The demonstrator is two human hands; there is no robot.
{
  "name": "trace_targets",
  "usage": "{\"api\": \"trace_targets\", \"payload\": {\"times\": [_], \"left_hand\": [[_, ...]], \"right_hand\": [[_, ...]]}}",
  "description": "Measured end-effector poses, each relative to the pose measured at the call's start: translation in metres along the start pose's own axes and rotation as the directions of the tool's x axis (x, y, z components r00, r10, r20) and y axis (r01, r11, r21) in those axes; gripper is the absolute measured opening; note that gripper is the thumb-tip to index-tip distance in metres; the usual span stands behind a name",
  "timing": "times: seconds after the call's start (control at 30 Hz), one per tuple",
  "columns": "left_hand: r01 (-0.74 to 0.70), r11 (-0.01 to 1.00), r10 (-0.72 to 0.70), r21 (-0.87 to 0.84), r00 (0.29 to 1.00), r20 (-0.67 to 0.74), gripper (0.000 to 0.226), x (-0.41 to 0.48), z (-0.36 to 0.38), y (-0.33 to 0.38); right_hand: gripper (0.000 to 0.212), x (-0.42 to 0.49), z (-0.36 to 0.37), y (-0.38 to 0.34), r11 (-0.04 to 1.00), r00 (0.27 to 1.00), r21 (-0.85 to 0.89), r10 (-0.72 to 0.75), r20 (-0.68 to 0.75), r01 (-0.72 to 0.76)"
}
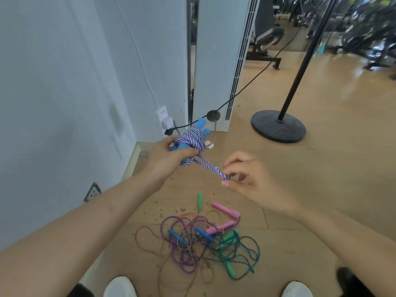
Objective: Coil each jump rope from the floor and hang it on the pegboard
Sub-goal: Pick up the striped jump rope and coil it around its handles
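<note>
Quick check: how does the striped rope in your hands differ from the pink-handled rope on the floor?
The striped rope is wound into a tight bundle; the pink-handled rope lies loose, tangled among others. The left hand holds the striped rope up, the right hand pinching its free end; the pink-handled rope rests untouched on the floor. Handles: blue on the striped rope, pink on the other. Both are jump ropes, neither hung.

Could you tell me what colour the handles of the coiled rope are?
Blue, on the purple-and-white striped rope gripped by the left hand; head view.
</note>
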State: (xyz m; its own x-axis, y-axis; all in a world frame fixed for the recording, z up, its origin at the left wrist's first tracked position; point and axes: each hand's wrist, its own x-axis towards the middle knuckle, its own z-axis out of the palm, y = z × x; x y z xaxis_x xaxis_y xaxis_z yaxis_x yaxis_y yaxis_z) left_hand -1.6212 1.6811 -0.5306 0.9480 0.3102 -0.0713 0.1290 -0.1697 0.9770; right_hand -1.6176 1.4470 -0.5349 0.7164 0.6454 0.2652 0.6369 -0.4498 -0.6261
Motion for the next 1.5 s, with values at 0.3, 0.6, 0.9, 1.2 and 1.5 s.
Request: {"api": "trace_targets", "payload": {"times": [0.3, 0.6, 0.9, 1.2, 1.5], "left_hand": [[-0.414, 0.799, 0.254, 0.436, 0.890, 0.378, 0.076, -0.014, 0.014, -0.008], [-0.496, 0.791, 0.272, 0.357, 0.808, 0.522, 0.059, -0.023, 0.016, -0.001], [-0.424, 0.871, 0.237, 0.248, 0.805, 0.543, 0.054, -0.025, 0.014, 0.001], [-0.303, 0.953, 0.261, 0.023, 0.853, 0.451, 0.031, -0.031, 0.020, 0.012], [-0.188, 0.982, 0.180, -0.020, 0.899, 0.399, 0.020, -0.035, 0.031, 0.008]], "right_hand": [[0.028, 0.013, -0.009, 0.001, 0.902, 0.983, 0.405, 0.179, -0.032, -0.151], [0.029, 0.015, -0.011, 0.004, 0.991, 0.996, 0.103, 0.088, -0.024, -0.085], [0.078, 0.008, -0.021, 0.004, 0.995, 0.967, -0.096, 0.038, 0.251, -0.015], [0.071, 0.011, -0.012, -0.002, 0.999, 0.995, -0.031, -0.010, 0.101, 0.013], [0.075, 0.008, 0.006, 0.000, 0.974, 0.988, 0.165, 0.151, 0.040, -0.156]]}}
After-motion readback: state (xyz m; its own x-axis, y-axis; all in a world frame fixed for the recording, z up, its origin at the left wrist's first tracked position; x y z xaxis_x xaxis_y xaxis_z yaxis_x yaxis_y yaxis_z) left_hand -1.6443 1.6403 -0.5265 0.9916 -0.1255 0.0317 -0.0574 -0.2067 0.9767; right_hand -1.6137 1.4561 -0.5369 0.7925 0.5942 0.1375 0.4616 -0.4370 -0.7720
